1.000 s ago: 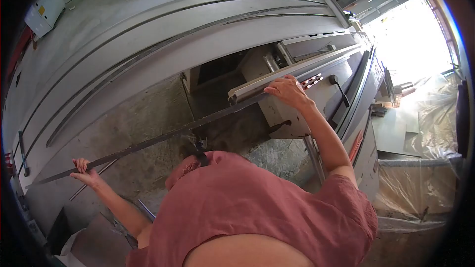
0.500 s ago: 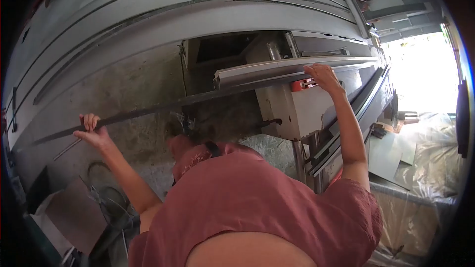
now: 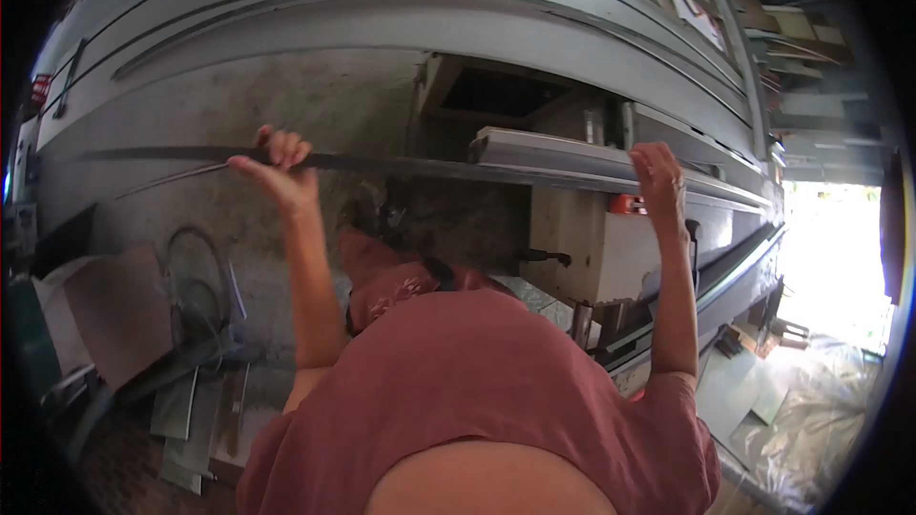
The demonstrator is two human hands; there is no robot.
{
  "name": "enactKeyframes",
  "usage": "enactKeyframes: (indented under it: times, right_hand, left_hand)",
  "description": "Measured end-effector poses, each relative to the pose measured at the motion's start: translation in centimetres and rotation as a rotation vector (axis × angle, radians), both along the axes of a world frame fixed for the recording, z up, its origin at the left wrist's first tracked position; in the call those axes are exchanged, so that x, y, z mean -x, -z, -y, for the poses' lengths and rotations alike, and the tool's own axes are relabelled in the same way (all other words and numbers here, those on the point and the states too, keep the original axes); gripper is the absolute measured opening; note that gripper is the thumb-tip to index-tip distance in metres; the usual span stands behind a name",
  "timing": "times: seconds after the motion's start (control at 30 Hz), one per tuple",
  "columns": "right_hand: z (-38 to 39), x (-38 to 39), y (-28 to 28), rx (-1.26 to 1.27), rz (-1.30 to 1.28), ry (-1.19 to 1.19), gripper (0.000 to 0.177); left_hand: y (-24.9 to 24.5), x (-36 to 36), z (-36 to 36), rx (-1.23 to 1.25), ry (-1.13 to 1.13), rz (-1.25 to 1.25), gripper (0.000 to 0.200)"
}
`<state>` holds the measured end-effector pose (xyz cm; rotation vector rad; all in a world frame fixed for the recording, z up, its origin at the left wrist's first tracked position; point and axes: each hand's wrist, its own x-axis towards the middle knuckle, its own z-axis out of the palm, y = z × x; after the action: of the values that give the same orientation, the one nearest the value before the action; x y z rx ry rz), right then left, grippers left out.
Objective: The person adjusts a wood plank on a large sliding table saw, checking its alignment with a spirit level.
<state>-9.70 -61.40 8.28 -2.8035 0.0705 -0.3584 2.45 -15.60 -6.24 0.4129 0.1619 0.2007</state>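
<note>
A long dark metal bar (image 3: 410,168) crosses in front of me from far left to the right. My left hand (image 3: 286,172) is closed round it, palm up. A thin rod (image 3: 172,180) sticks out leftward from beside the left thumb; how it is held there is hidden. Further right, a pale metal profile (image 3: 558,151) lies along the bar's far side. My right hand (image 3: 660,181) has its fingers curled over the bar and profile, and the contact underneath is hidden.
Below the profile stands a worn pale cabinet (image 3: 596,248) with a red item (image 3: 627,204) on it. Long metal profiles (image 3: 382,2) run across the far side. Boards (image 3: 119,310) and a coiled hose (image 3: 196,277) lie at left, plastic sheeting (image 3: 821,420) at lower right.
My left hand has shifted right in view with the bar, which now looks more level. My right hand's fingers are more curled. The whole view has turned slightly.
</note>
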Motion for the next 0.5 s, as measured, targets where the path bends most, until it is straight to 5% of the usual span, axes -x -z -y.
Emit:
enactKeyframes:
  times: [0.2,0.5]
  right_hand:
    - [-14.3,-2.4,1.8,-0.011,0.057,-0.423,0.025]
    - [-16.6,-2.5,6.7,-0.076,-0.027,-0.305,0.024]
  left_hand:
    - [-1.6,2.3,4.8,0.025,-0.018,-0.084,0.067]
    - [-2.7,4.3,6.2,-0.03,0.005,-0.123,0.066]
